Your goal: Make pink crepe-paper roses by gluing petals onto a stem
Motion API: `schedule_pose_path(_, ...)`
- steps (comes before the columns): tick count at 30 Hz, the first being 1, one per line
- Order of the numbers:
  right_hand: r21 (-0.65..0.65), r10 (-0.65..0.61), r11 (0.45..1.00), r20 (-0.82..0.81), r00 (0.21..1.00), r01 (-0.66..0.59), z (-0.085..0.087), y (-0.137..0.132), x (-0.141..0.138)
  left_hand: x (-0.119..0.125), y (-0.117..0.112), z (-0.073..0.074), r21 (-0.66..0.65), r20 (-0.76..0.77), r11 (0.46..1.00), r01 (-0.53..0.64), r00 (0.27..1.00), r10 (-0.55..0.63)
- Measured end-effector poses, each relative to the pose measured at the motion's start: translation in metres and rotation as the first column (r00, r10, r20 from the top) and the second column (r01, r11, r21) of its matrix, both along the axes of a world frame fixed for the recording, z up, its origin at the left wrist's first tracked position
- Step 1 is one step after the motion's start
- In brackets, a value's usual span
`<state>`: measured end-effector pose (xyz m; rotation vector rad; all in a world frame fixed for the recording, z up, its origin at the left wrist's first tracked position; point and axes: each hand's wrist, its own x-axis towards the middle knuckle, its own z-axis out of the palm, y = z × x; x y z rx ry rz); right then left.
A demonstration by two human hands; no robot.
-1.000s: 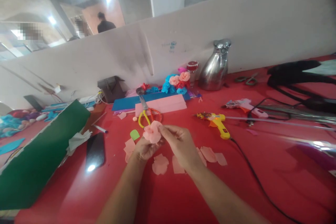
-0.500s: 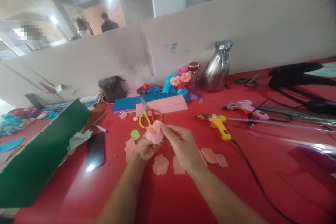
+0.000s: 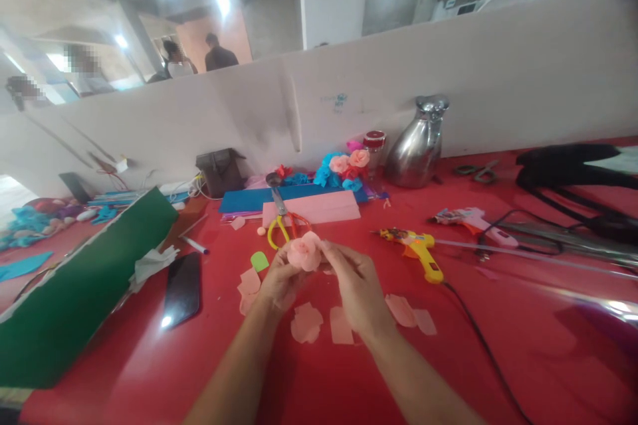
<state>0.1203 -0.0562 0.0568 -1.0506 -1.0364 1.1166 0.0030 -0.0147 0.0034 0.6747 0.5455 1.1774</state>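
A pink paper flower (image 3: 304, 252) is held up over the red table, its layered petals facing upward. My left hand (image 3: 280, 281) grips it from below and the left, with the fingers partly hidden behind it. On the flower's right edge, my right hand (image 3: 357, 285) pinches a petal between thumb and fingers. Loose pink paper petals (image 3: 307, 323) lie below and to both sides of the hands. Just beyond the flower are scissors (image 3: 289, 223) with yellow and red handles, lying across pink paper (image 3: 333, 207). A small green paper piece (image 3: 259, 261) lies left of the flower.
A yellow glue gun (image 3: 421, 252) with a trailing cord lies to the right, a pink-and-white one (image 3: 478, 220) behind it. Further back stand a steel jug (image 3: 416, 146) and finished paper flowers (image 3: 343, 169). On the left are a phone (image 3: 182, 289) and a green board (image 3: 94, 285).
The camera view has tilted up slightly, so the table's contents sit lower. The flower has turned a little in my fingers, and both hands stay on it.
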Motion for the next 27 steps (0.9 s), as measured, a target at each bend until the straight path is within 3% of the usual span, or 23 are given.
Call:
schedule_pose_path(12,-0.037,-0.046,0.998,-0.023,0.999,0.045,-0.004,0.005,-0.001,-0.001,0.006,-0.006,0.019,0.046,0.999,-0.039,0.998,0.038)
schedule_pose_path(27,-0.088,-0.027,0.996,-0.185,0.982,0.011,-0.012,0.01,-0.001,0.0,0.008,-0.009,-0.009,0.054,0.994,-0.111,0.992,0.111)
